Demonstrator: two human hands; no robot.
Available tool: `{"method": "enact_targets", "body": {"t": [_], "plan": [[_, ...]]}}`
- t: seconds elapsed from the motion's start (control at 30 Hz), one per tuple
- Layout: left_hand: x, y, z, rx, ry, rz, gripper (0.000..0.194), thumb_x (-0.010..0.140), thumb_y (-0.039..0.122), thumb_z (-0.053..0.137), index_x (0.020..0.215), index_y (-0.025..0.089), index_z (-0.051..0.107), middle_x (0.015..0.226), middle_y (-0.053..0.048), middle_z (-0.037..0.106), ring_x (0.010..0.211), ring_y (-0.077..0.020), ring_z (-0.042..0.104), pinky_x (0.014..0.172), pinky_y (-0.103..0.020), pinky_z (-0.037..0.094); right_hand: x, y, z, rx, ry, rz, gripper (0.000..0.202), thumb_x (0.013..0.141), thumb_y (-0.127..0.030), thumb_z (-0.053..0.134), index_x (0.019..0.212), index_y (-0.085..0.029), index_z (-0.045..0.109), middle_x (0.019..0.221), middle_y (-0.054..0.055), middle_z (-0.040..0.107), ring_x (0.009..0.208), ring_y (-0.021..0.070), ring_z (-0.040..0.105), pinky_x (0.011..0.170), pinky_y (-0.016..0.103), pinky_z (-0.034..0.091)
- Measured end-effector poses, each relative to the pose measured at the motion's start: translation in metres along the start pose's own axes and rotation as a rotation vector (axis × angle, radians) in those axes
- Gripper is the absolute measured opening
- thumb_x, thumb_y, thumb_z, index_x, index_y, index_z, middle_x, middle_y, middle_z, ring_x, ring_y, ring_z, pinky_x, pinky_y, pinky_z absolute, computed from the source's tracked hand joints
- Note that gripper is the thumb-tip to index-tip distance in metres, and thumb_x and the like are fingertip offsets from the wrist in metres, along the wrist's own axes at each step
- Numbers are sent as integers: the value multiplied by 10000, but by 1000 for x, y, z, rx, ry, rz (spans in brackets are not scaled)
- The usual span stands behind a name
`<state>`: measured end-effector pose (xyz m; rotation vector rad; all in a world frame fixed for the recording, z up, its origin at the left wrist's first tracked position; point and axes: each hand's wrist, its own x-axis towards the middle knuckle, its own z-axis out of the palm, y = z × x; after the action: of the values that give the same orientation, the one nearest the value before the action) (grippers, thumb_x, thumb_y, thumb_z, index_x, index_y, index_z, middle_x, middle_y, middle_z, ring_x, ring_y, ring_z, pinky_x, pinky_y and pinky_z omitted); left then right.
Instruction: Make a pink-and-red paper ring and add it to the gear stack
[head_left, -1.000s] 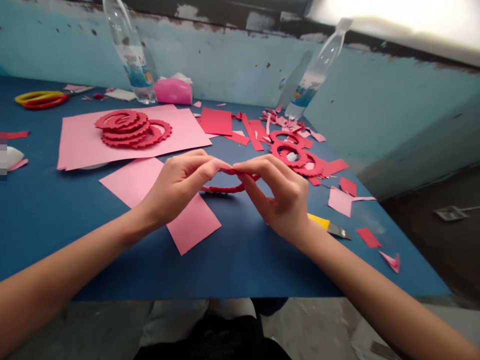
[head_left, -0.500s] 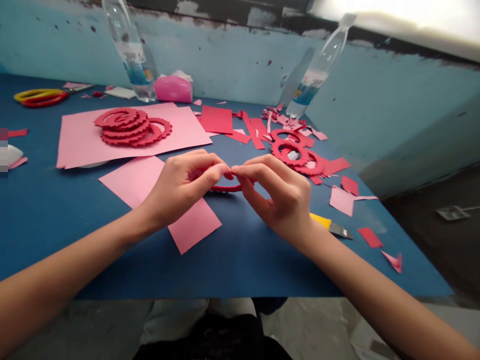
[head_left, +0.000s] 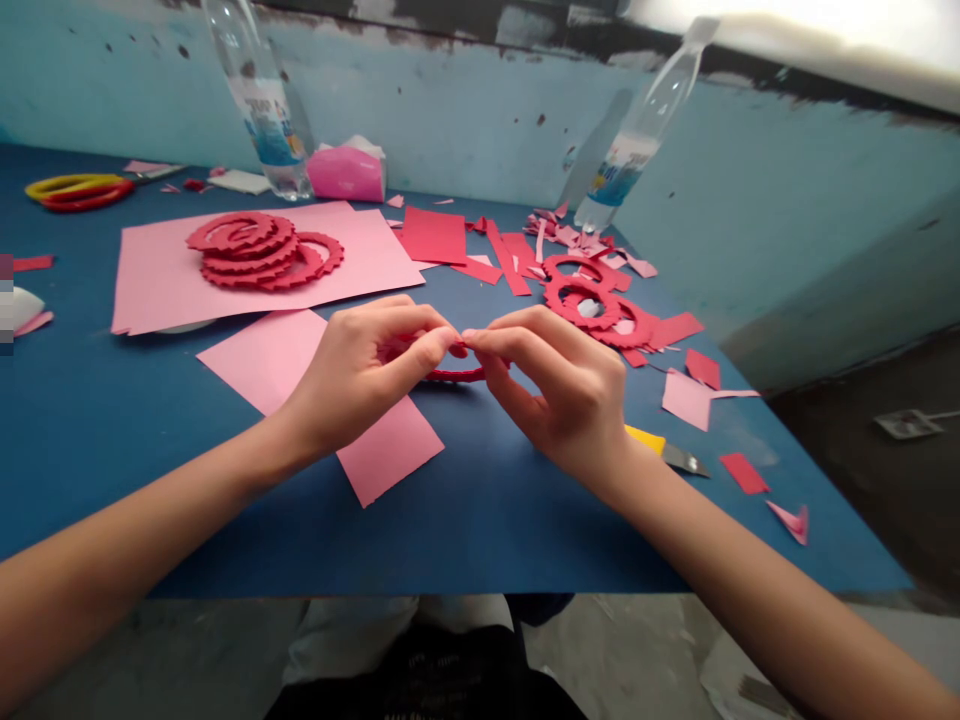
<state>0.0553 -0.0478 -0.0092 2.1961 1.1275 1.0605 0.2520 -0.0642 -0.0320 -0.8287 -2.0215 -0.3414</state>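
Observation:
Between my two hands, just above the blue table, is a red paper ring (head_left: 459,376), mostly hidden by the fingers. My left hand (head_left: 382,365) pinches its upper edge between thumb and fingers. Close against those fingertips, my right hand (head_left: 559,385) pinches the same ring with thumb and forefinger. Under the left wrist lie pink paper pieces (head_left: 394,450). Several red scalloped paper rings (head_left: 251,265) are piled on a large pink sheet (head_left: 154,285) at the left. More red rings (head_left: 581,303) lie beyond my right hand.
A yellow-handled cutter (head_left: 684,460) lies beside my right wrist. Paper scraps (head_left: 686,398) cover the table's right side. Two clear bottles (head_left: 270,125) stand by the wall, with a pink tissue pack (head_left: 346,172) beside the left one. Yellow-and-red scissors (head_left: 82,190) lie far left.
Both hands keep their pinch on the red ring, with barely any movement of the fingers. The view has shifted very slightly.

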Motion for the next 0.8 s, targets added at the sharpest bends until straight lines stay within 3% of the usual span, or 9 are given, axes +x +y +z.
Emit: {"method": "enact_targets", "body": {"t": [0.8], "plan": [[-2,3,2,52,11,8,303,918,379,521,864,191,753,824,-42,692,769,-182,614,681,-291,456,4,-4,-4,-147,-17,-73,145,930,-90,592,932,-200,687,858,12,721,722,119,646,617,227,512]]}}
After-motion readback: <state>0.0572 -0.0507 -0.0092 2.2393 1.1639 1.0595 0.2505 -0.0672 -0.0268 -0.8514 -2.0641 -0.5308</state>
